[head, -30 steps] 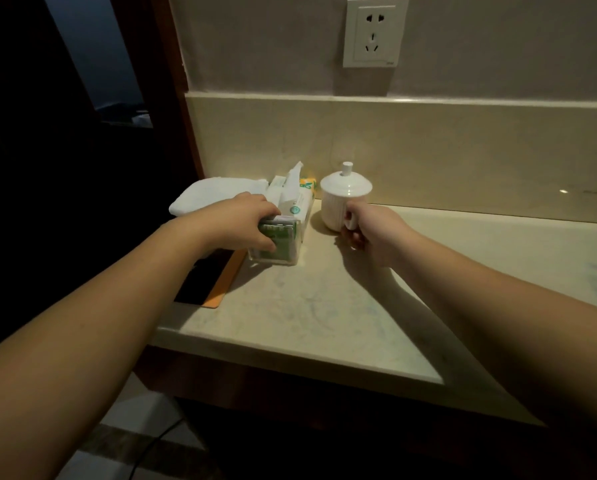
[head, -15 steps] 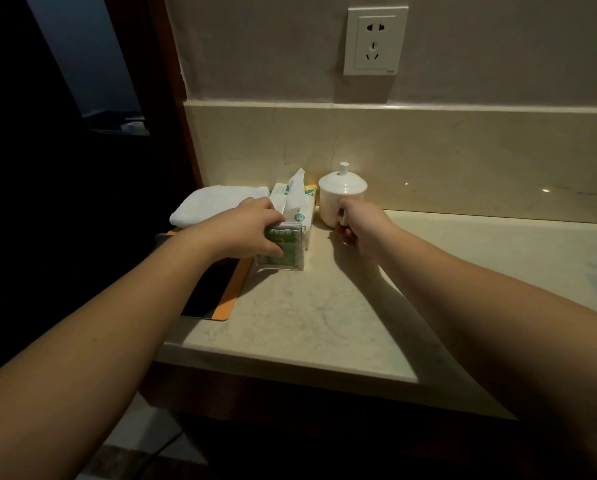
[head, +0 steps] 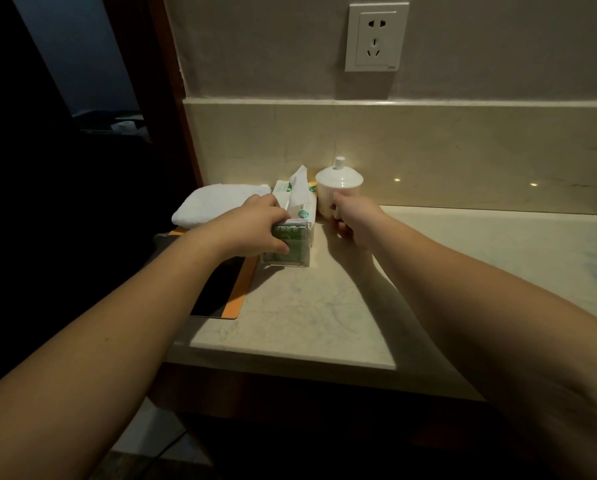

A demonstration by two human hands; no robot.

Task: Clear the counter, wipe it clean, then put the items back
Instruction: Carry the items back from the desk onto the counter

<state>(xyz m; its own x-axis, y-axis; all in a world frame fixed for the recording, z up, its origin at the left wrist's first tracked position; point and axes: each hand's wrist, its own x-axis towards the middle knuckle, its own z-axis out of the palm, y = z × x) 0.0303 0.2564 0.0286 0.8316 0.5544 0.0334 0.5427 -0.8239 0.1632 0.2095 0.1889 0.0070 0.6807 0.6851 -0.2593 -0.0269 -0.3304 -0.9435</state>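
Head view: the left hand point(head: 255, 226) grips the near end of a clear acrylic box point(head: 292, 245) of green packets, thumb curled over its front face, as it did a second ago. The right hand point(head: 354, 221) pinches the handle side of the white lidded cup point(head: 338, 190), unchanged. Both items sit at the back-left of the marble counter point(head: 324, 306), now slightly nearer the backsplash. A tissue pack point(head: 299, 197) stands between them, just beside the folded white towel point(head: 217, 204).
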